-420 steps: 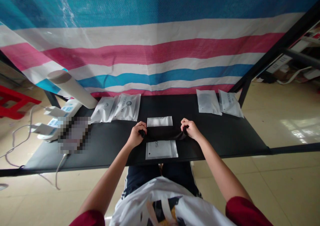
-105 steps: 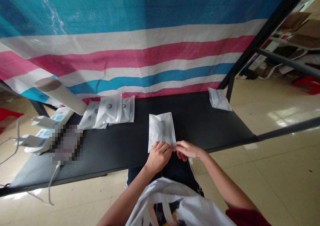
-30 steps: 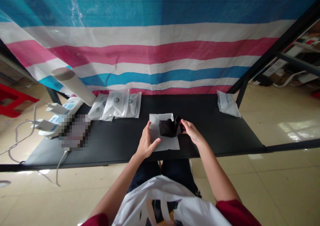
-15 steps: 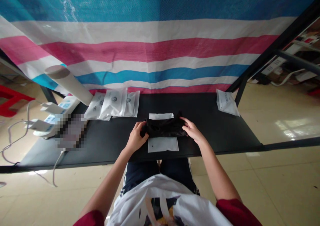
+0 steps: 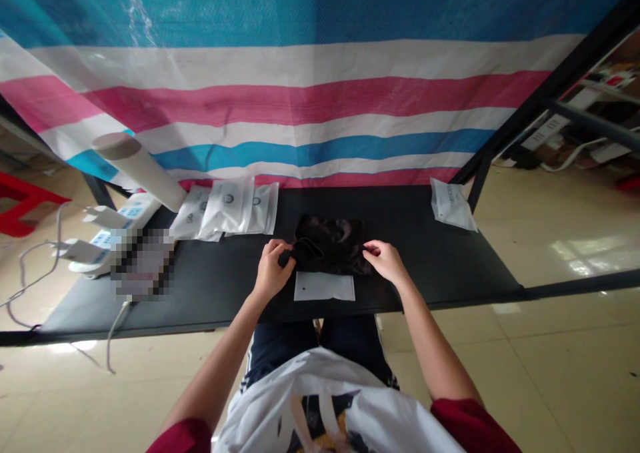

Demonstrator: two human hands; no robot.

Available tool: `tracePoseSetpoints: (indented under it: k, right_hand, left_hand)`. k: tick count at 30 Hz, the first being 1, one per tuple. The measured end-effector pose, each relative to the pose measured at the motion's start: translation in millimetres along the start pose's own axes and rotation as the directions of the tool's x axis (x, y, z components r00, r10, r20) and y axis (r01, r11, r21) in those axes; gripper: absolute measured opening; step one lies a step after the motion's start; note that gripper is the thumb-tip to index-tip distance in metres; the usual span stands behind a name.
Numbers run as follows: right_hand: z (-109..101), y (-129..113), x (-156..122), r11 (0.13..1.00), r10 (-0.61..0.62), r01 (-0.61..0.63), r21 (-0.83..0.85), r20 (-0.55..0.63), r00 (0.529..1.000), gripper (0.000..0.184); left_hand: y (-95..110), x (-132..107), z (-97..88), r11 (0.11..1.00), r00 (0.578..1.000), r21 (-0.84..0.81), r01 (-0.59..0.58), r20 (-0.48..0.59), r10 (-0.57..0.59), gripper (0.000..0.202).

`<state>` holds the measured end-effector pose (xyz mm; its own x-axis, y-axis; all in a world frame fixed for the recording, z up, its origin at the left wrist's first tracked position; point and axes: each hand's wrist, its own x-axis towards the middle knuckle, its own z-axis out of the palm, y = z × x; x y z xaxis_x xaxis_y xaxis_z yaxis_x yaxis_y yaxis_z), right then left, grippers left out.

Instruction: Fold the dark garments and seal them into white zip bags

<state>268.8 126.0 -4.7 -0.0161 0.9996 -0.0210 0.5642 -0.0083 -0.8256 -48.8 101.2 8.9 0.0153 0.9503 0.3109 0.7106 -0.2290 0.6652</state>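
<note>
A piece of dark, slightly shiny cloth lies folded on the black tabletop in front of me; its exact kind does not show. Fingers and thumb of my left hand pinch its left end, where a small black part sticks out between them. At the near right corner, my right hand pinches the cloth's edge between thumb and fingertips. Under the cloth's near side, a flat white plastic bag shows its lower part, with a small dark dot at the left; the rest is covered.
Several filled white pouches lie at the back left, and another pouch at the back right. A pale bottle, a power strip with plugs and a blurred-out phone-like item with a cable occupy the left end.
The far side of the cloth has spread away from me and now covers the bag's far strip, which showed before. Both hands stay at the cloth's two ends.
</note>
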Motion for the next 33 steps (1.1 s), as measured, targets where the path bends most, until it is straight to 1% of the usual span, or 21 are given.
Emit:
tracePoseSetpoints:
  k: [2, 3, 6, 8, 10, 11, 13, 15, 17, 20, 22, 23, 24, 25, 26, 27, 29, 30, 31, 32, 33]
  right_hand:
    - [-5.2, -4.5, -2.0, 0.998, -0.06, 0.06, 0.006, -0.049, 0.997, 0.021]
    - [-7.4, -6.8, -3.3, 0.995, -0.082, 0.085, 0.054, -0.063, 0.995, 0.021]
    - [-11.4, -12.7, -8.7, 0.929, -0.068, 0.072, 0.362, -0.024, 0.997, 0.024]
    - [-10.9, -15.6, -12.2, 0.835, -0.03, 0.009, 0.55, 0.03, 0.999, 0.029]
    - [-7.8, -17.6, -14.5, 0.792, -0.004, -0.014, 0.61, 0.029, 1.0, 0.032]
    - [-5.3, -18.3, -15.2, 0.797, 0.0, -0.011, 0.603, 0.019, 1.0, 0.032]
    - [0.6, -19.3, -16.2, 0.822, -0.008, 0.007, 0.57, -0.001, 1.0, 0.033]
    - [6.5, -19.6, -17.3, 0.843, -0.04, 0.034, 0.536, 0.0, 0.999, 0.036]
    - [10.5, -19.0, -18.8, 0.879, -0.089, 0.069, 0.472, 0.019, 0.996, 0.037]
    - [11.0, -16.2, -21.3, 0.942, -0.132, 0.099, 0.322, 0.081, 0.988, 0.037]
    - [7.8, -13.1, -22.5, 0.965, -0.133, 0.104, 0.24, 0.107, 0.985, 0.038]
    - [5.5, -11.3, -22.9, 0.971, -0.131, 0.105, 0.214, 0.109, 0.985, 0.038]
    - [3.0, -9.6, -23.1, 0.975, -0.129, 0.107, 0.197, 0.103, 0.986, 0.038]
    - [0.3, -7.9, -23.2, 0.977, -0.126, 0.108, 0.186, 0.09, 0.988, 0.037]
    - [-2.2, -6.5, -23.3, 0.979, -0.122, 0.108, 0.176, 0.073, 0.99, 0.037]
    - [-4.6, -5.5, -23.2, 0.981, -0.116, 0.106, 0.166, 0.055, 0.992, 0.037]
    - [-8.0, -5.0, -23.0, 0.985, -0.103, 0.099, 0.144, 0.017, 0.995, 0.037]
    - [-8.9, -5.4, -22.8, 0.986, -0.097, 0.096, 0.134, 0.002, 0.995, 0.036]
    - [-9.3, -6.2, -22.5, 0.988, -0.094, 0.095, 0.122, -0.01, 0.995, 0.036]
    - [-9.0, -7.2, -22.3, 0.99, -0.095, 0.096, 0.106, -0.018, 0.995, 0.035]
    - [-8.2, -8.2, -22.0, 0.992, -0.097, 0.099, 0.084, -0.024, 0.995, 0.034]
  left_hand:
    - [7.4, -3.0, -6.0, 0.997, 0.999, -0.069, -0.024, -0.035, 0.022, 0.01]
    - [11.2, -4.8, -9.6, 0.993, 0.999, -0.111, -0.044, -0.023, 0.042, 0.007]
    - [20.0, -10.6, -18.3, 0.953, 0.992, -0.296, -0.065, 0.085, 0.094, 0.01]
    - [23.6, -13.7, -18.7, 0.93, 0.993, -0.367, -0.014, 0.105, 0.056, 0.02]
    - [27.4, -15.0, -13.7, 0.951, 0.999, -0.309, 0.03, 0.035, -0.02, 0.026]
    - [30.1, -14.9, -9.6, 0.971, 0.999, -0.237, 0.032, -0.019, -0.037, 0.025]
    - [37.6, -13.6, 0.3, 0.998, 0.997, -0.07, -0.007, -0.082, 0.001, 0.028]
    - [47.5, -11.4, 10.7, 0.996, 0.995, 0.064, -0.07, -0.064, 0.074, 0.045]
    - [56.7, -8.1, 19.3, 0.983, 0.992, 0.138, -0.123, -0.003, 0.125, 0.046]
    - [57.7, 1.3, 24.2, 0.983, 0.989, 0.105, -0.151, 0.014, 0.151, 0.02]
    - [44.0, 10.4, 18.7, 0.995, 0.992, -0.051, -0.082, -0.098, 0.077, 0.015]
    - [32.9, 14.9, 12.7, 0.984, 0.981, -0.176, -0.007, -0.193, -0.028, 0.014]
    - [20.2, 18.9, 4.6, 0.94, 0.935, -0.328, 0.09, -0.298, -0.193, 0.016]
    - [6.8, 21.8, -5.2, 0.84, 0.824, -0.502, 0.205, -0.375, -0.425, 0.016]
    - [-5.9, 23.3, -16.2, 0.713, 0.652, -0.648, 0.269, -0.422, -0.63, 0.016]
    - [-17.0, 23.0, -27.5, 0.677, 0.563, -0.679, 0.285, -0.452, -0.691, 0.015]
    - [-30.9, 17.2, -47.8, 0.66, 0.47, -0.697, 0.281, -0.499, -0.728, 0.012]
    - [-33.2, 12.3, -55.4, 0.668, 0.462, -0.693, 0.272, -0.515, -0.722, 0.012]
    - [-32.6, 6.5, -60.7, 0.683, 0.478, -0.684, 0.257, -0.524, -0.705, 0.011]
    - [-29.5, 0.5, -63.6, 0.712, 0.52, -0.66, 0.241, -0.532, -0.669, 0.011]
    - [-24.5, -5.4, -64.4, 0.756, 0.583, -0.617, 0.221, -0.538, -0.609, 0.011]
